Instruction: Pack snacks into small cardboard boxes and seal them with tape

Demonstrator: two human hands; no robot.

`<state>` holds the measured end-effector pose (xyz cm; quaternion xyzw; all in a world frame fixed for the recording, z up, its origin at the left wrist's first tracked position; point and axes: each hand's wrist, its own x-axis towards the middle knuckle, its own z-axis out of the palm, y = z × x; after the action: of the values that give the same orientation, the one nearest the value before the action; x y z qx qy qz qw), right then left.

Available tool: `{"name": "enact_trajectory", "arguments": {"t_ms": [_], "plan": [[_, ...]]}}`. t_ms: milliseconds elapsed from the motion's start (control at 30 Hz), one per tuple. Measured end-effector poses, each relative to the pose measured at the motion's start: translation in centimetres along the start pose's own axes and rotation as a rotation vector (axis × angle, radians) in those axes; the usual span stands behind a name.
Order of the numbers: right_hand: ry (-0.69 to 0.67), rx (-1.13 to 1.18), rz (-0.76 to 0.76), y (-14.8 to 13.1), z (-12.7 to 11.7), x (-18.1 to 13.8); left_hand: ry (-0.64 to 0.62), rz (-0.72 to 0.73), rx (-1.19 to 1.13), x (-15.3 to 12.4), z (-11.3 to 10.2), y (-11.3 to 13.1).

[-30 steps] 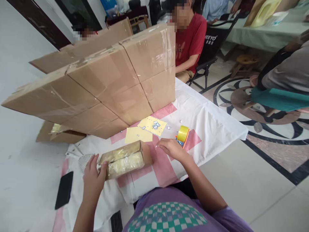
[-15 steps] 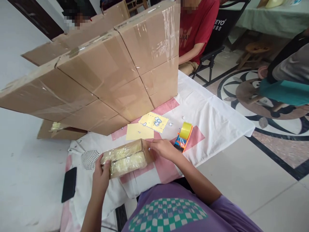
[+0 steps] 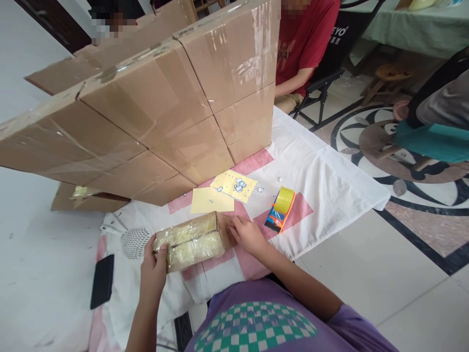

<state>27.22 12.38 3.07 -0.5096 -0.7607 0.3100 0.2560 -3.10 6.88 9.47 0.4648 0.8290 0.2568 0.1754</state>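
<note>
A small cardboard box (image 3: 194,248) with yellow sheets under clear tape on its top lies in front of me on the table. My left hand (image 3: 154,259) grips its left end, thumb on top and fingers round the far side. At the opposite end, my right hand (image 3: 245,234) has its bent fingers pinched together against the end face; what they hold, if anything, is too small to make out. Beyond the box lie a plain yellow sheet (image 3: 200,203) and a dotted yellow card (image 3: 249,188) with scraps on it. A tape dispenser (image 3: 281,210) with yellow tape rests to the right.
A tall wall of taped cardboard boxes (image 3: 154,122) stands across the far side of the table. A black phone (image 3: 102,282) lies at the left edge of the white and pink tablecloth (image 3: 330,195). A person in a red shirt (image 3: 306,39) sits beyond.
My right hand has shifted slightly down along the end face of the box, its fingers still pressed there. My left hand keeps its grip. The camera view has moved a little.
</note>
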Motion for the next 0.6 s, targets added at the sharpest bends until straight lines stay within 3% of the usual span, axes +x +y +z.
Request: {"name": "enact_trajectory", "arguments": {"t_ms": [133,233,333,467,600], "plan": [[0.148,0.44,0.029,0.0,1.9,-1.9,-0.001,0.004,-0.006,-0.2,0.1,0.3],[0.256,0.635,0.053,-0.2,2.9,-3.0,-0.013,0.009,-0.002,-0.3,0.2,0.4],[0.274,0.625,0.018,-0.2,3.5,-3.7,-0.015,0.021,0.004,-0.3,0.2,0.5],[0.183,0.458,-0.133,0.4,3.8,-4.4,-0.006,0.027,0.029,-0.4,0.2,0.5],[0.167,0.478,-0.102,0.8,3.7,-4.8,0.011,0.011,0.022,-0.5,0.3,0.5]]}}
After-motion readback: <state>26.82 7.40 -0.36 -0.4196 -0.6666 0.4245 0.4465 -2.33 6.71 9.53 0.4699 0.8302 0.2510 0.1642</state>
